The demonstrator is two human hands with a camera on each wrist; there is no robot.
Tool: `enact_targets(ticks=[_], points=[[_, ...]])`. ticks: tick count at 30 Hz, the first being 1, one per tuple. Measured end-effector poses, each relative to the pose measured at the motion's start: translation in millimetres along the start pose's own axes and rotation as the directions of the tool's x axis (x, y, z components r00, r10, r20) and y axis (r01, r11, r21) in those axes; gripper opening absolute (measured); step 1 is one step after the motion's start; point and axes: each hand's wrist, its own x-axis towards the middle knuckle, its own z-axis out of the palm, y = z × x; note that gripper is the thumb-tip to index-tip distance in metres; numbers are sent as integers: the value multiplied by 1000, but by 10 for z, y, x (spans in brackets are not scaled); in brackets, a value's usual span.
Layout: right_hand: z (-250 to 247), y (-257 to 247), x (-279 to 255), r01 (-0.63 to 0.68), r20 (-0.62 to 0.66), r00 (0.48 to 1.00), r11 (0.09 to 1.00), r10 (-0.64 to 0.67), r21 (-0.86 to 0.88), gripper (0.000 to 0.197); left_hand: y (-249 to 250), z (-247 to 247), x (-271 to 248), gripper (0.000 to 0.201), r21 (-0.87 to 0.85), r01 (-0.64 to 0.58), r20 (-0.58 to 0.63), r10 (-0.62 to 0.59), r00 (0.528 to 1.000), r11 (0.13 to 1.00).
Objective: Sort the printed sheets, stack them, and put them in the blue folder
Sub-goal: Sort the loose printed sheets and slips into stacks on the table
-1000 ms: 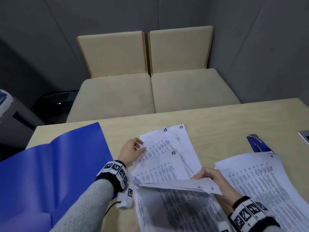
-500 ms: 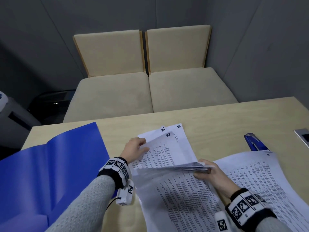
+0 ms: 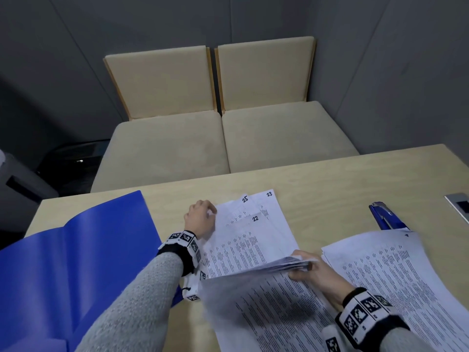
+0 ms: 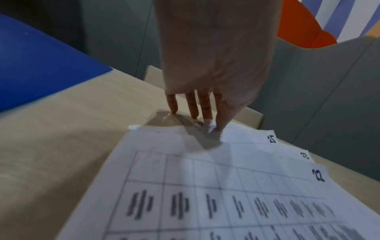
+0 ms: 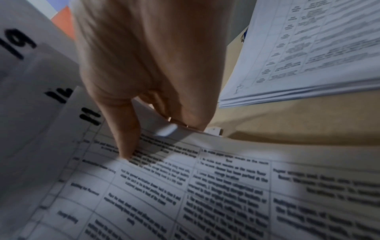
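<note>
The blue folder point(image 3: 76, 262) lies open at the table's left. Beside it lie loose printed sheets numbered 25, 23 and 22 point(image 3: 253, 240). My left hand point(image 3: 200, 217) stands at their far left corner, fingertips point(image 4: 218, 126) straight down on the edge of sheet 25 point(image 4: 246, 136) and the table. Sheet 22 point(image 4: 205, 194) is on top. My right hand point(image 3: 304, 268) pinches the raised far corner of several sheets from the near pile point(image 3: 266, 313). In the right wrist view its thumb point(image 5: 127, 138) presses sheet 11 point(image 5: 185, 194).
Another pile of printed sheets point(image 3: 396, 280) lies at the right, with a blue stapler point(image 3: 383, 217) just beyond it. A metal plate point(image 3: 459, 207) is set into the table at the far right edge. Two beige seats point(image 3: 228, 138) stand behind the table.
Sheet 22 has slid up over sheets 25 and 23, and my left hand moved up to their far corner. The sheets in my right hand have dropped flatter.
</note>
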Motion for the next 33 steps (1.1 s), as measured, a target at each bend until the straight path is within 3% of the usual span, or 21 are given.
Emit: enact_targets(ticks=[3, 5, 7, 10, 13, 15, 17, 19, 24, 26, 30, 33], points=[[11, -41, -1, -20, 12, 1000, 1000, 20, 9, 17, -12, -39, 43, 28, -2, 16, 21, -16, 1000, 1000], [13, -48, -7, -30, 32, 999, 1000, 29, 7, 16, -17, -45, 25, 21, -57, 2, 24, -1, 1000, 998], [-9, -33, 1, -46, 45, 998, 999, 45, 17, 17, 3, -88, -13, 8, -217, 3, 1, -3, 1000, 976], [-23, -41, 19, -43, 59, 997, 999, 43, -5, 19, 11, -218, -32, 24, -386, -56, -41, 43, 998, 921], [-6, -72, 25, -38, 64, 997, 998, 41, -42, 18, 36, -358, -86, 27, -551, -112, 19, 147, 989, 827], [9, -90, 26, -34, 56, 998, 997, 38, -73, 19, 61, -410, -134, 23, -548, -130, -16, 145, 989, 826], [29, -96, 16, -23, 50, 998, 997, 27, -78, 17, 88, -474, -167, 15, -382, -211, -145, 167, 975, 900], [49, -109, -4, -14, 48, 999, 998, 17, -66, 15, 159, -560, -209, 9, -170, -320, -257, 271, 927, 932], [110, -151, -21, -12, 59, 998, 999, 15, -42, 20, 400, -712, -426, 12, 189, -516, -315, 550, 774, 835], [121, -160, -21, -30, 68, 997, 999, 32, -30, 21, 428, -822, -480, 7, 181, -519, -386, 546, 744, 835], [106, -162, -38, -13, 91, 996, 999, 16, -31, 19, 483, -1180, -496, 55, 192, -497, -542, 514, 665, 846], [73, -122, -86, -1, 101, 995, 1000, 0, 8, 14, 574, -1570, -498, 49, 117, -524, -719, 436, 541, 844]])
